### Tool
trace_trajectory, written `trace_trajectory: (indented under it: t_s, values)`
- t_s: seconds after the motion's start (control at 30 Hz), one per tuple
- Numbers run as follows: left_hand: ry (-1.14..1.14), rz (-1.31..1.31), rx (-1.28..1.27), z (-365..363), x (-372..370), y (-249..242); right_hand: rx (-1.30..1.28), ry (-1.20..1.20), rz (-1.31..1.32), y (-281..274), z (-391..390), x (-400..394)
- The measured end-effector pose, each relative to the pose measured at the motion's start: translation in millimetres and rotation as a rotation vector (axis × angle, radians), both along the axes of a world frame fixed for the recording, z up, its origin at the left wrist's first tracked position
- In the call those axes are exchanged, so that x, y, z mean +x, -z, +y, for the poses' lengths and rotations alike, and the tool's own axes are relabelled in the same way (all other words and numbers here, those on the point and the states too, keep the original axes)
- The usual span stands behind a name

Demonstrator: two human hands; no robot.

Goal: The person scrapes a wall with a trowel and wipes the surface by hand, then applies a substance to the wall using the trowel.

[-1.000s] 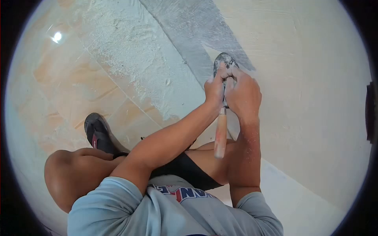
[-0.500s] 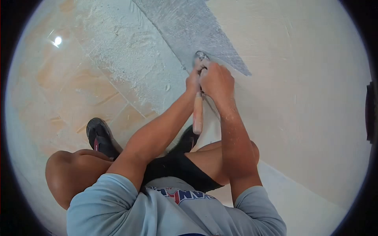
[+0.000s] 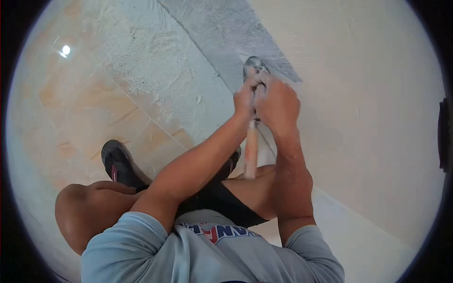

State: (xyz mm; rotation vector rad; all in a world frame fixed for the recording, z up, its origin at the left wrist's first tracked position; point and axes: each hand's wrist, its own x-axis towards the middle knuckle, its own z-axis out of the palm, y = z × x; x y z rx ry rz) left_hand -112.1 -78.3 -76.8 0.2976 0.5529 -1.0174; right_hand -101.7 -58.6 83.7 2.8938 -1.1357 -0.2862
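My left hand [image 3: 245,99] and my right hand [image 3: 278,104] are side by side, both closed on one tool. Its rounded, dark, powder-marked metal head [image 3: 255,65] shows beyond my fingers. A pale wooden handle [image 3: 251,150] points back toward my body. The middle of the tool is hidden by my hands. Its head rests at or just over the lower part of a rough grey patch [image 3: 231,35] on the pale wall surface [image 3: 349,132]. My fingers are dusted with white powder and slightly blurred.
White powder and crumbs lie on a pale sheet [image 3: 155,61] at the left of the grey patch. Beyond it are orange-beige floor tiles [image 3: 89,108]. My dark shoe [image 3: 118,162] and bent knees are below. A dark object [image 3: 443,134] stands at the right edge.
Both hands and the tool have moved right and slightly toward my body. More of the metal head shows now, and the handle end sits lower, over my thigh.
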Motion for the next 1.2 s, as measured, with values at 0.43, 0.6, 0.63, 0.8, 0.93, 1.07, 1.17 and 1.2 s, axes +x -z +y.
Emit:
trace_trajectory:
  t_s: [0.43, 0.6, 0.63, 0.8, 0.93, 1.07, 1.17, 1.2]
  values:
    - [-0.073, 0.097, -0.139, -2, 19, 32, 0.061, -0.046, -0.014, 28, 0, 18]
    - [-0.008, 0.013, -0.052, 9, -1, -26, 0.013, 0.023, -0.016, -11, 6, -8]
    - [0.003, 0.006, -0.031, 12, -5, -39, -0.019, 0.031, -0.024, -17, 7, -15]
    - [0.052, -0.073, 0.098, 23, -12, -68, 0.015, 0.030, -0.128, -30, 7, -30]
    - [-0.010, -0.025, 0.049, 11, -1, -32, 0.018, 0.039, -0.065, -16, 5, -6]
    - [-0.005, 0.048, -0.059, 18, 28, 8, 0.009, -0.063, 0.017, 28, 3, 28]
    - [-0.032, -0.006, -0.291, 25, 43, 38, 0.004, -0.117, 0.040, 61, 2, 37]
    - [-0.032, -0.005, -0.291, 25, 45, 40, -0.003, -0.131, 0.047, 63, 2, 38]
